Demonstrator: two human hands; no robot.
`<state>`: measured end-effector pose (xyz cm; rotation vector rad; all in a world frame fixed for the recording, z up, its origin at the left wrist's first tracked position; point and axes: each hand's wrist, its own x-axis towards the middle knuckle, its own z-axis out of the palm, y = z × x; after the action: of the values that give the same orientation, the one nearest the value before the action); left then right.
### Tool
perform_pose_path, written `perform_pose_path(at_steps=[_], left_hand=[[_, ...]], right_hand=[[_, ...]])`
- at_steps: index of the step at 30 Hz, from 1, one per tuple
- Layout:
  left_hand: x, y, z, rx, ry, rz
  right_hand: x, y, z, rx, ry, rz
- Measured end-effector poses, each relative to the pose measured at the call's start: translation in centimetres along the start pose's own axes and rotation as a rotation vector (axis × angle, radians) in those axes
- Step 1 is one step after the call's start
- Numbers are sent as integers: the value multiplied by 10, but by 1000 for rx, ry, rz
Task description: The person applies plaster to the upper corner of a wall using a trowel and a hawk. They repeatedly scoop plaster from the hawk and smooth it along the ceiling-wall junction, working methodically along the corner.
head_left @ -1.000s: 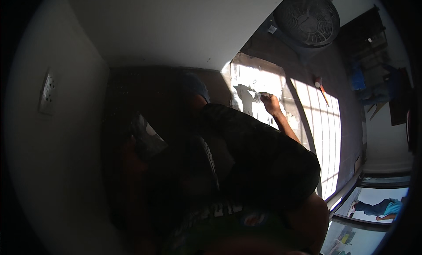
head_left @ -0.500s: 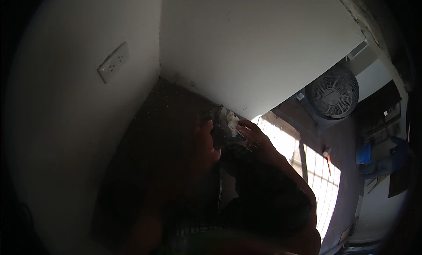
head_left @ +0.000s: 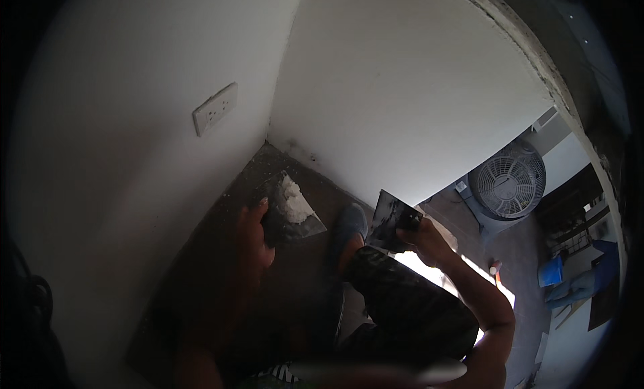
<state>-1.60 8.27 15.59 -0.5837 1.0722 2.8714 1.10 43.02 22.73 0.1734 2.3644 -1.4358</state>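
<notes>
My left hand grips a flat dark putty knife at its edge. A lump of white putty sits on that blade. Over to the right, my right hand is closed on a second wide putty knife, its dark blade smeared with whitish residue and tilted up toward the wall. The two blades are apart, with my shoe on the floor between them. The handles are mostly hidden by my hands and the shadow.
Two white walls meet in a corner; the left one carries a power outlet. Dark marks stain the right wall's foot. A box fan, a mallet with an orange handle, a blue bucket and another person are at the right.
My hands have moved apart: the right one drew away to the right with its knife, the left one shifted left with the putty. The view has shifted, and both blades now show clearly.
</notes>
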Motion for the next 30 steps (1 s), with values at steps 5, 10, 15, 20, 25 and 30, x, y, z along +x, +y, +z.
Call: perform_pose_path(at_steps=[5,10,15,20,25,30], left_hand=[[-3,16,6,42,-93,46],[-2,19,5,57,-136,58],[-2,18,0,115,7,40],[16,41,-19,-89,-52,353],[6,27,-18,-187,-116,412],[13,39,-66,-153,-307,240]], right_hand=[[-8,-88,54,-654,5,-756],[17,-124,95,-1022,-87,-961],[39,-126,80,-1094,-408,-935],[44,-112,60,-463,-458,-364],[58,-73,98,701,-560,114],[75,-76,89,784,-360,-12]])
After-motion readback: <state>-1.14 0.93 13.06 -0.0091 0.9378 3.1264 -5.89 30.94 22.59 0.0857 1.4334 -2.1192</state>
